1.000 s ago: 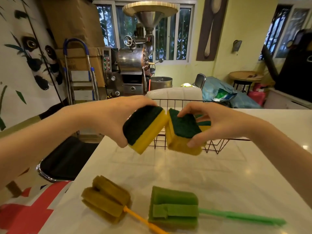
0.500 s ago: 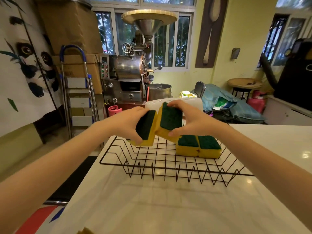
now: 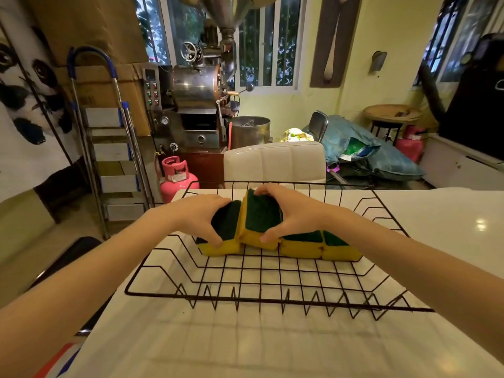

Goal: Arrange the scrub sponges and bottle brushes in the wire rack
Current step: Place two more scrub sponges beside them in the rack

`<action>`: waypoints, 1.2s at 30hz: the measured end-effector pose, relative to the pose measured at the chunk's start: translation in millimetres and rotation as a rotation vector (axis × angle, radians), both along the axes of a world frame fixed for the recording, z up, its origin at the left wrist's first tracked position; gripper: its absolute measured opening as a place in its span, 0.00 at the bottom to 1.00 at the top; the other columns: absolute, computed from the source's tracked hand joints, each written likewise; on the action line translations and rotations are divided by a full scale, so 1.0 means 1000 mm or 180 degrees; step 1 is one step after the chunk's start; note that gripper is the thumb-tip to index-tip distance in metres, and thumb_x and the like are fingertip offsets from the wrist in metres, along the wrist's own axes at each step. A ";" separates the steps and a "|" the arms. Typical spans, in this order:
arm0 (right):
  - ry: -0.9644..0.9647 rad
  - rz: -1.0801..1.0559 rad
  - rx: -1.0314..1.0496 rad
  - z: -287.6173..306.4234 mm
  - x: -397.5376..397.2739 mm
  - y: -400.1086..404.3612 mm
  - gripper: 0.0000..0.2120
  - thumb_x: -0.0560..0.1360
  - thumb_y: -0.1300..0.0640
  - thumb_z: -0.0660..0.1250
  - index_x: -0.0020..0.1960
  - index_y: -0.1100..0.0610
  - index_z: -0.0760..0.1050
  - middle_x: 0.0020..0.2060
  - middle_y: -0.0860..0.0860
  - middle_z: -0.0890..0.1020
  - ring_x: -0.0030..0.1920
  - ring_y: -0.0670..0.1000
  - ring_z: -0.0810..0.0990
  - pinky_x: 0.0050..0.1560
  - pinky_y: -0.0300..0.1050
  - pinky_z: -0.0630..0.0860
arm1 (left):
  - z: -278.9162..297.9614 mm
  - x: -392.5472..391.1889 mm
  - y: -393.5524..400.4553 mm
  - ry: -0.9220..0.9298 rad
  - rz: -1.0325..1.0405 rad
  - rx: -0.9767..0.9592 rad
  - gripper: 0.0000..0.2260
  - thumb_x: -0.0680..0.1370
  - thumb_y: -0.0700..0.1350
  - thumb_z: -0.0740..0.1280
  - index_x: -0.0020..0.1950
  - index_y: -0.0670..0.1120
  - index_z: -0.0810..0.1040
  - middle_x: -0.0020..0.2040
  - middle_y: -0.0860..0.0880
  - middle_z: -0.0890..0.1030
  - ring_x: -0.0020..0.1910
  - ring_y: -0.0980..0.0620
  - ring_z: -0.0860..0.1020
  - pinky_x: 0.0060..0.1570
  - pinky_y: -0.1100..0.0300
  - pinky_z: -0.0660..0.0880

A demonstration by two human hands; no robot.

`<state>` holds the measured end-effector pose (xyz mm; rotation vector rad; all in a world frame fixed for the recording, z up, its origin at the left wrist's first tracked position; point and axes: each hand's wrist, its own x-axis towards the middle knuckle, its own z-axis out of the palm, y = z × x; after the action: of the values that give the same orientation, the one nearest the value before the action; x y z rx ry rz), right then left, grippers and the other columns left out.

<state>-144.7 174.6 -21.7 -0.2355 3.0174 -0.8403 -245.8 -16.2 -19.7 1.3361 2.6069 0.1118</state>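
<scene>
Now that both sponges have come down onto the wire rack, the left hand grasps one sponge and the right hand another (near the far edge, beside two placed sponges); brushes remain.

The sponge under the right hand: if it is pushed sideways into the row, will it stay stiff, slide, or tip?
The sponge looks like soft yellow foam under a green pad, so it probably squashes rather than stays stiff. It stands tilted under the right hand, so it may tip once released. The wire rack has an open grid, likely to catch the foam rather than let it slide.
</scene>
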 end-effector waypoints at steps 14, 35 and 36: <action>-0.0680 0.0132 0.0811 -0.005 -0.019 -0.006 0.39 0.65 0.47 0.74 0.69 0.52 0.59 0.64 0.52 0.69 0.58 0.50 0.69 0.58 0.46 0.70 | -0.004 -0.006 0.012 0.0177 -0.0136 -0.0280 0.34 0.66 0.51 0.71 0.69 0.50 0.62 0.62 0.49 0.71 0.58 0.51 0.70 0.55 0.57 0.73; -0.0282 -0.0227 0.0156 0.018 0.037 0.016 0.26 0.73 0.48 0.64 0.69 0.46 0.61 0.70 0.47 0.67 0.65 0.46 0.66 0.59 0.40 0.64 | -0.003 0.016 -0.020 0.0428 0.0095 0.0569 0.30 0.74 0.52 0.63 0.73 0.51 0.53 0.76 0.50 0.54 0.74 0.51 0.51 0.72 0.51 0.52; -0.0181 -0.0331 0.0080 0.021 0.048 0.023 0.23 0.74 0.48 0.63 0.68 0.45 0.63 0.69 0.46 0.68 0.63 0.43 0.67 0.58 0.40 0.64 | -0.004 0.016 -0.026 0.0476 0.0187 0.0704 0.30 0.75 0.53 0.62 0.73 0.52 0.52 0.76 0.50 0.52 0.75 0.52 0.49 0.73 0.51 0.50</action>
<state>-96.7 197.9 -0.6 -0.0540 3.0072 -0.8002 -230.2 -42.5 -23.8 1.3859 2.8293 0.3305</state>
